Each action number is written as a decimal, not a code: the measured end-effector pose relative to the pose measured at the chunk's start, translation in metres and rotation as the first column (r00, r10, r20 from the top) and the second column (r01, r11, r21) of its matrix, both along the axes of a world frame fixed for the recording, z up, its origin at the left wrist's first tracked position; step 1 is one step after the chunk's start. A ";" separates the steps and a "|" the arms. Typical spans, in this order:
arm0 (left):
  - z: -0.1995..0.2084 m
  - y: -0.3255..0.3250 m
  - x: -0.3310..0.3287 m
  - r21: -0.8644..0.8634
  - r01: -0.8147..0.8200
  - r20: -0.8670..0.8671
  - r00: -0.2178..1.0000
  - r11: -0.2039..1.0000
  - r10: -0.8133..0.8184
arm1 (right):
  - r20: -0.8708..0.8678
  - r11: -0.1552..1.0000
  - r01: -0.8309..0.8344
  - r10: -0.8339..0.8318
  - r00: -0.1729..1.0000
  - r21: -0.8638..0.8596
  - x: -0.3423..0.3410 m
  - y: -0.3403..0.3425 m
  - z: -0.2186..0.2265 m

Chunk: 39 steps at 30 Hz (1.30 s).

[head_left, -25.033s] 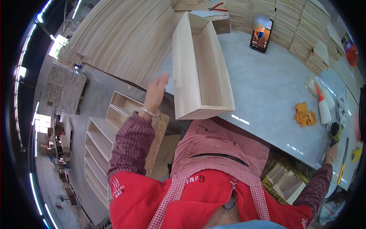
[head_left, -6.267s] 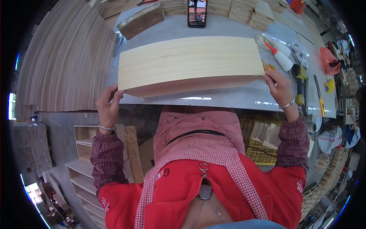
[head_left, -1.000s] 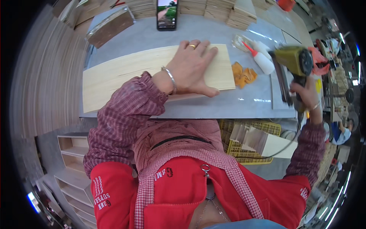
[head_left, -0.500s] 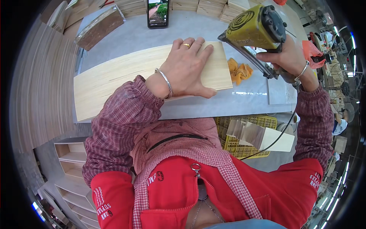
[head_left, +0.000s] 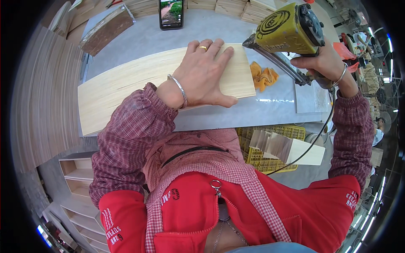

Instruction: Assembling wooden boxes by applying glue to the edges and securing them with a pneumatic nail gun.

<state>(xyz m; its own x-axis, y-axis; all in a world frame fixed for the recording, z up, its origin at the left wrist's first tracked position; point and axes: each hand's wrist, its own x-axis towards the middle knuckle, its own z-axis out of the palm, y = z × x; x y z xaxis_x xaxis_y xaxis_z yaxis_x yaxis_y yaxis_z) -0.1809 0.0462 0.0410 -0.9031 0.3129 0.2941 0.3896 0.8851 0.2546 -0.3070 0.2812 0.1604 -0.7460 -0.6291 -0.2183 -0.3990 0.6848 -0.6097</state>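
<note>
A pale wooden board (head_left: 135, 80) lies lengthwise on the grey table. My left hand (head_left: 203, 76) spans its right part, fingertips at the far edge and thumb at the near edge, holding it. At the right, my right hand (head_left: 324, 63) is closed round the handle of a yellow nail gun (head_left: 274, 31). The gun's dark nose (head_left: 249, 42) points left, at the board's far right corner; whether it touches, I cannot tell. Beside the board's right end is a crumpled orange cloth (head_left: 264, 76), below the gun's magazine.
A phone (head_left: 171, 14) stands at the back, near a brown block (head_left: 107, 29) and stacked wood. Tall stacked boards (head_left: 46, 97) fill the left. A black hose (head_left: 314, 141) hangs past a yellow crate (head_left: 253, 158) holding wood pieces. Wooden boxes (head_left: 82, 168) stand lower left.
The nail gun and my right hand have shifted slightly right. My left hand stays on the board, and the whole view has moved a little.
</note>
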 end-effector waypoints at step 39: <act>-0.002 0.000 -0.001 -0.005 -0.014 0.028 1.000 1.000 0.014 | 0.104 0.995 -0.007 -0.004 0.995 0.099 0.022 0.014 0.011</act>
<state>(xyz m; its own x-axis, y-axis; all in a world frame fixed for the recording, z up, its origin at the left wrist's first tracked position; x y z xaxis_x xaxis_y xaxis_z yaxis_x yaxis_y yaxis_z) -0.1823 0.0466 0.0393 -0.9153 0.3015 0.2670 0.3698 0.8917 0.2609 -0.2853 0.2955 0.1709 -0.7150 -0.6017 -0.3560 -0.3380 0.7432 -0.5774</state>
